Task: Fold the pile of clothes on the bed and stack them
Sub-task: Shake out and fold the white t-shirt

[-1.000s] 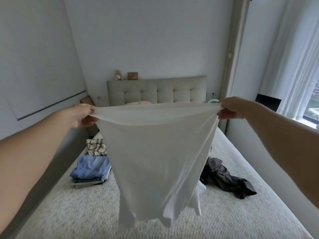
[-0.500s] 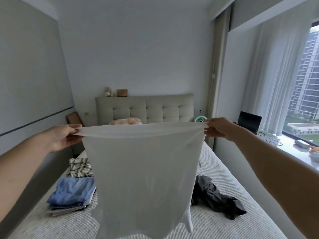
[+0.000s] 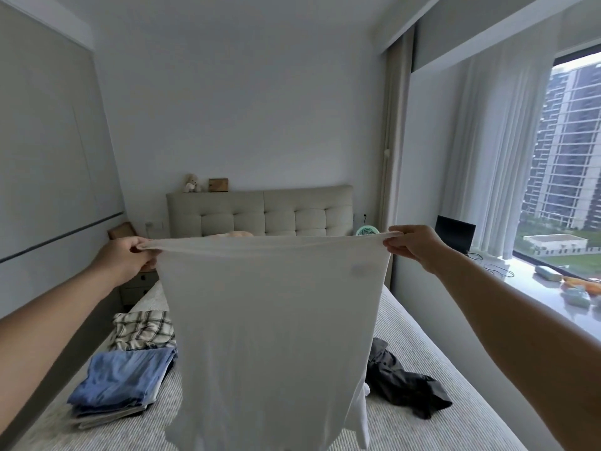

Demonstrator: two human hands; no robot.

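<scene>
Holding a thin white knit garment [image 3: 270,327] up at chest height over the grey ribbed bed [image 3: 422,359], the person keeps both hands well apart. The left hand [image 3: 125,260] pinches one top corner of the stretched edge, and the right hand [image 3: 414,247] pinches the other, so the edge runs taut between them while the rest hangs free.

The cloth looks light, soft and limp, slightly see-through. It will likely sag and twist as soon as the tension drops, so gripping at the two corners seems the sound choice; laying it flat on the bed would probably make the fold easier than folding in the air. Its lower edge hangs uneven, and something white trails below on the right, though what part that is cannot be told.

On the bed to the left lies a folded stack topped by blue cloth [image 3: 123,385], with a folded plaid piece [image 3: 143,330] just behind it. A crumpled dark grey garment [image 3: 403,382] lies unfolded on the right.
</scene>
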